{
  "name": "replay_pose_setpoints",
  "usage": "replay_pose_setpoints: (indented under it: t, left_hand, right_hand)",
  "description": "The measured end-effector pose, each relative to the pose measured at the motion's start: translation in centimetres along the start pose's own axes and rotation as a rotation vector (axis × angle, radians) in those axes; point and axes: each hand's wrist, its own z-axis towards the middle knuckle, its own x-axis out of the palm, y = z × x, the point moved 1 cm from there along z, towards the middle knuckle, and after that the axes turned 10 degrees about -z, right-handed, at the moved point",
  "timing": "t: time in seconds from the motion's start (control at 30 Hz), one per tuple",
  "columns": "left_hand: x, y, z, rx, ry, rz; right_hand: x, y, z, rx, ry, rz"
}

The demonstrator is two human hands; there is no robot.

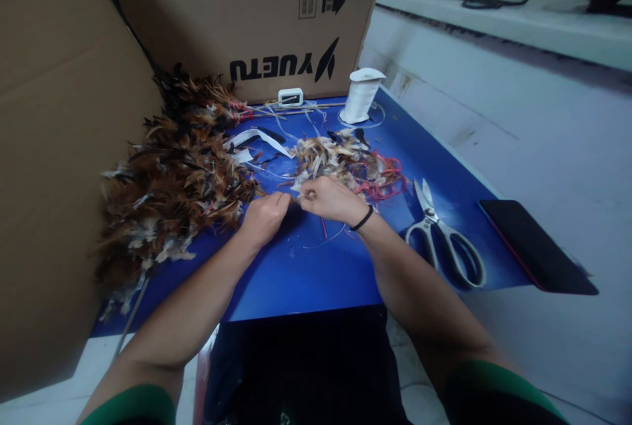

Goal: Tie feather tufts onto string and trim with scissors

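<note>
My left hand (266, 218) and my right hand (332, 199) are close together over the blue table, both with fingers closed in a pinch. A small brownish tuft, perhaps a feather, shows between their fingertips; its shape is mostly hidden. Just beyond my right hand lies a loose pile of pale and brown feathers (320, 156), with tangled red string (390, 175) on its right side. To the left of my left hand rests a big heap of brown feathers (182, 181) bound on sticks.
Open scissors (444, 234) lie to the right, near a dark phone-like slab (538, 244) at the table's edge. A spool of white ribbon (363, 96) stands at the back beside a small white device (290, 97). Cardboard boxes (197, 10) wall the back and left.
</note>
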Motion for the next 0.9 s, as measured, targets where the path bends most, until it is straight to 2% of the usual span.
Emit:
replay_pose_setpoints:
  t: [0.27,0.4,0.5,0.57,0.63,0.73,0.8,0.9]
  left_hand:
    - [-0.1,-0.2,0.0,0.074,0.001,0.105]
    - [-0.1,-0.2,0.0,0.075,-0.009,0.040]
    - [0.1,0.0,0.0,0.039,-0.036,-0.091]
    - [0.2,0.2,0.0,-0.016,-0.094,-0.250]
    - [0.3,0.6,0.1,-0.104,-0.170,-0.440]
    - [0.6,1.4,0.3,-0.320,-0.252,-0.731]
    - [0.8,2.0,0.5,-0.473,-0.296,-0.948]
    - [1.1,2.6,0.7,-0.620,-0.388,-1.236]
  right_hand:
    - [-0.2,0.0,0.1,0.014,0.023,0.019]
    - [-0.1,-0.1,0.1,0.013,0.026,0.037]
    - [-0.1,-0.5,0.3,0.009,0.001,0.109]
    - [-0.3,-1.2,0.5,0.042,-0.073,0.192]
    - [-0.7,-2.2,0.6,0.108,-0.204,0.247]
    - [-1.5,-3.4,0.6,0.195,-0.362,0.212]
    - [-2.0,-3.9,0.4,0.217,-0.369,0.145]
    - [-2.4,-3.9,0.1,0.185,-0.240,0.063]
